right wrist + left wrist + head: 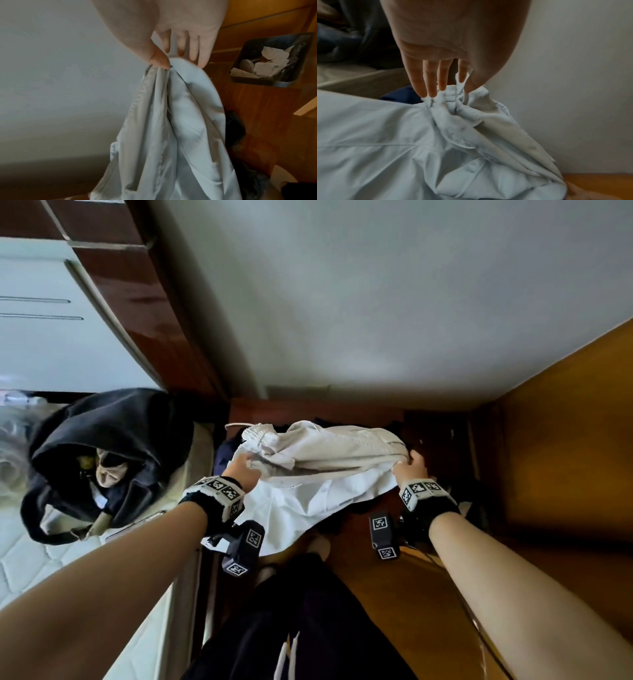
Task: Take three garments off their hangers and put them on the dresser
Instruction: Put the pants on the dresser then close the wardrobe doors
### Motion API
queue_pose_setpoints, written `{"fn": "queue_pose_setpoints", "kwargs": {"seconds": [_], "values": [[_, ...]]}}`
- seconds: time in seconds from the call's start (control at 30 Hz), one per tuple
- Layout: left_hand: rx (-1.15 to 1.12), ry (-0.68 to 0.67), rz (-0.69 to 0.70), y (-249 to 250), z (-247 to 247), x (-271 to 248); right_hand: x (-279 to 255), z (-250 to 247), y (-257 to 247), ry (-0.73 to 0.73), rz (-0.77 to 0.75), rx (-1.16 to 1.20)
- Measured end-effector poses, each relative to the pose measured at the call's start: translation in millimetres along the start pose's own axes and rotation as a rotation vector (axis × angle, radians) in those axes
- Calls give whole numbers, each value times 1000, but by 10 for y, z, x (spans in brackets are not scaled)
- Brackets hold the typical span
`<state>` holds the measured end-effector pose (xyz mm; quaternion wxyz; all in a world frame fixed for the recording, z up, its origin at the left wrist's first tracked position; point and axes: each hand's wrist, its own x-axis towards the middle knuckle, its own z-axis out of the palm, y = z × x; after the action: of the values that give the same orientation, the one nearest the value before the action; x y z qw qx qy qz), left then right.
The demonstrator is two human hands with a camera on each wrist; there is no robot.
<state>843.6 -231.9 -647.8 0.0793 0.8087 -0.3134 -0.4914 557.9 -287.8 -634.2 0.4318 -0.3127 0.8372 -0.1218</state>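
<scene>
Both hands hold cream drawstring trousers (342,450) stretched between them, low over the dark wooden dresser top (438,436). My left hand (246,462) pinches the bunched elastic waistband (452,93) between thumb and fingers. My right hand (411,460) pinches the other end, gathered into folds (180,121). A white garment (301,508) lies spread under the trousers and hangs over the front edge; it also fills the lower left wrist view (368,128). Dark clothing (226,446) shows beneath at the left. No hanger is in view.
A black bag (102,446) sits on the mattress (34,559) at the left, below a glossy brown wardrobe (120,285). A dark bin (272,59) with crumpled paper stands at the right. A pale wall (376,302) rises behind. My dark-trousered legs (308,628) are below.
</scene>
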Motion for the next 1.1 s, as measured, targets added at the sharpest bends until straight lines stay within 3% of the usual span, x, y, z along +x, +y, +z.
{"fn": "queue_pose_setpoints", "kwargs": {"seconds": [0.1, 0.23, 0.37, 0.43, 0.57, 0.73, 0.97, 1.1], "values": [[145, -8, 120, 259, -123, -206, -281, -96, 28, -58, -44, -33], [376, -60, 384, 623, -96, -552, -746, -250, 202, -68, -70, 54], [532, -145, 639, 844, 168, -887, -1268, -414, 612, -292, 75, 312], [602, -205, 746, 906, 355, -1125, -1513, -462, 863, -318, 150, 338], [660, -390, 900, 973, 860, -1726, -1886, -633, 1444, -178, 257, 311], [695, -463, 1140, 1124, 1325, -2439, -2164, -1125, 1915, 90, 252, 280], [747, -398, 1391, 1431, 1558, -3141, -2429, -1837, 2014, 354, 154, 197], [737, -335, 1430, 1467, 1686, -3272, -2637, -2100, 1985, 448, 80, 153]]}}
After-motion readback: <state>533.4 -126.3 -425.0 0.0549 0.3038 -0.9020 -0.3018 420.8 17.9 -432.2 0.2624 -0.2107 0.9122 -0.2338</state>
